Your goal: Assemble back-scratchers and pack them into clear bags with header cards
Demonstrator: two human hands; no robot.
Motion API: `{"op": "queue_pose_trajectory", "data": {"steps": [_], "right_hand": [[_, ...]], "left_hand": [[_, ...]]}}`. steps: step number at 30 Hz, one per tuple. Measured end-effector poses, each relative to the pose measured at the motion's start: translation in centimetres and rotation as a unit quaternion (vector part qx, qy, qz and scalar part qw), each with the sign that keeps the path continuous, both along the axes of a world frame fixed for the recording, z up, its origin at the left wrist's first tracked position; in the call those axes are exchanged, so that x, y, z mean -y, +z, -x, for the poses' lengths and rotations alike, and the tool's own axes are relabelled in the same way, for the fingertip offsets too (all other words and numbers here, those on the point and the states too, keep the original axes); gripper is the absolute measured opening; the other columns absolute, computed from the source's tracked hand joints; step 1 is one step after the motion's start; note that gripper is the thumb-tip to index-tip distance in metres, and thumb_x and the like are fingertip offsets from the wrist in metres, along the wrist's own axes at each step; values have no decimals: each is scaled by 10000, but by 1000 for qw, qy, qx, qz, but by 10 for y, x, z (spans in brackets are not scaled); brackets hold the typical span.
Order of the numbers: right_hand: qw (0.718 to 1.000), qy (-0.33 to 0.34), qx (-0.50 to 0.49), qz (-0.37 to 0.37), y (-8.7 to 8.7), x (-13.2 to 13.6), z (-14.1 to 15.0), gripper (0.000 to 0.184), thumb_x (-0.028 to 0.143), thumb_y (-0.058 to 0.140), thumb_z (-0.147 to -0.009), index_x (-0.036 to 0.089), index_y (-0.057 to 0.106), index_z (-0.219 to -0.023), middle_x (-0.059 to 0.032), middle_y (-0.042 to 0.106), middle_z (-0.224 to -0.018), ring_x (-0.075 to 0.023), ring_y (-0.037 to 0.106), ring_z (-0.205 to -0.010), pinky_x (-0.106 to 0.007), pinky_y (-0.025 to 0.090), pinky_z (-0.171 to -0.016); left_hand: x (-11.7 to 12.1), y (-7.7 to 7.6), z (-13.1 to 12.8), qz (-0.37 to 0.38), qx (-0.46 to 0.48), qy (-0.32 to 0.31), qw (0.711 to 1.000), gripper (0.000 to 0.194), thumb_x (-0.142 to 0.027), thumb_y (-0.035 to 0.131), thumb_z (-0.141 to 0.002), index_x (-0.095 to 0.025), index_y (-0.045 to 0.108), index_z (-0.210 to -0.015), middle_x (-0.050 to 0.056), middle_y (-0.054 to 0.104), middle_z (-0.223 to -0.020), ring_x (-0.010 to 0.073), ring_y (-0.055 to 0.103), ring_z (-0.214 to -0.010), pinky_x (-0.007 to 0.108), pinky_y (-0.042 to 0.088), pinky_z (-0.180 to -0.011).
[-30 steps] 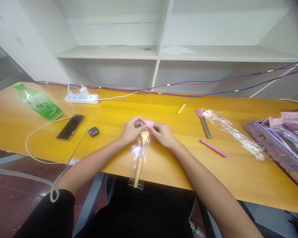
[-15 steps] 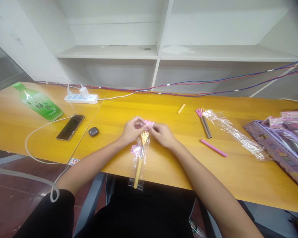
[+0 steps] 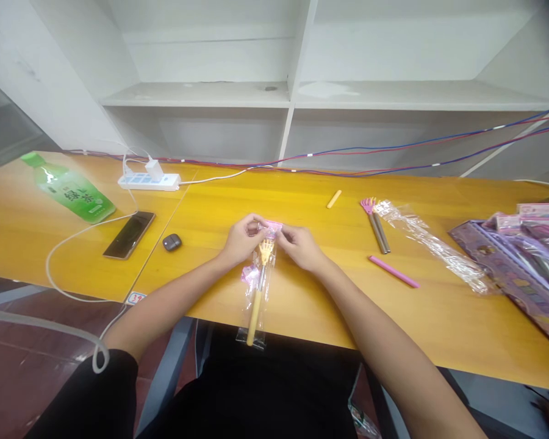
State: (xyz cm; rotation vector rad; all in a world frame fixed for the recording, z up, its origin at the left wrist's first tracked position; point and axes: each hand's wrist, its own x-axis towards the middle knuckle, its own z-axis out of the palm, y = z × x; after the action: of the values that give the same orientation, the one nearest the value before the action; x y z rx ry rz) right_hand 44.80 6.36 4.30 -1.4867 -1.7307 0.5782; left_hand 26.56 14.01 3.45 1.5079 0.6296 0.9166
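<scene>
Between my hands is a yellow back scratcher [image 3: 255, 308] in a clear plastic sleeve, its hand-shaped head pointing away from me and its handle end reaching past the table's front edge. My left hand [image 3: 246, 239] pinches the left side of the pink header card [image 3: 271, 229] at the sleeve's top. My right hand [image 3: 301, 247] is closed at the card's right side, thumb and fingers together. A scrap of pink-purple film [image 3: 249, 274] lies just left of the sleeve.
Right of my hands lie two scratchers with metal shafts [image 3: 379, 234], a pink tube [image 3: 393, 272], a short yellow tube [image 3: 333, 199], clear sleeves [image 3: 439, 247] and a purple box [image 3: 498, 280] of packaged pieces. Leftward are a phone [image 3: 129, 235], black case [image 3: 172, 242], green bottle [image 3: 73, 190] and power strip [image 3: 149, 181].
The header card has tilted slightly, showing more of its printed face. Both hands keep nearly the same place and grip.
</scene>
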Motion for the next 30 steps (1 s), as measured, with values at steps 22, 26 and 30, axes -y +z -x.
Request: {"op": "queue_pose_trajectory", "data": {"steps": [22,26,30], "right_hand": [[1000,-1,-2,10,-1,-1,-1,295,387,475,-954,183,643,-825,38,463,-640,-130,407,-608,-264,316,-619],[1000,-4,2,14,-4,-2,-3,273,362,482,-949,188,683,-888,31,522,-655,-150,467,-630,-270,344,-641],[999,-23,-23,35,4,-2,-7,268,302,430,-956,206,616,-789,5,608,-697,-165,550,-655,-283,398,-682]], "left_hand": [[-3,0,2,5,-30,1,1000,143,-203,595,-872,-188,653,-1002,-35,642,-690,102,576,-596,204,421,-597],[-2,5,4,-26,-81,-5,996,179,-230,587,-902,-198,660,-1062,-21,695,-784,100,576,-605,198,407,-566],[-1,12,6,-35,-81,0,996,205,-261,634,-908,-202,637,-1105,-23,693,-813,76,538,-539,188,386,-500]]}}
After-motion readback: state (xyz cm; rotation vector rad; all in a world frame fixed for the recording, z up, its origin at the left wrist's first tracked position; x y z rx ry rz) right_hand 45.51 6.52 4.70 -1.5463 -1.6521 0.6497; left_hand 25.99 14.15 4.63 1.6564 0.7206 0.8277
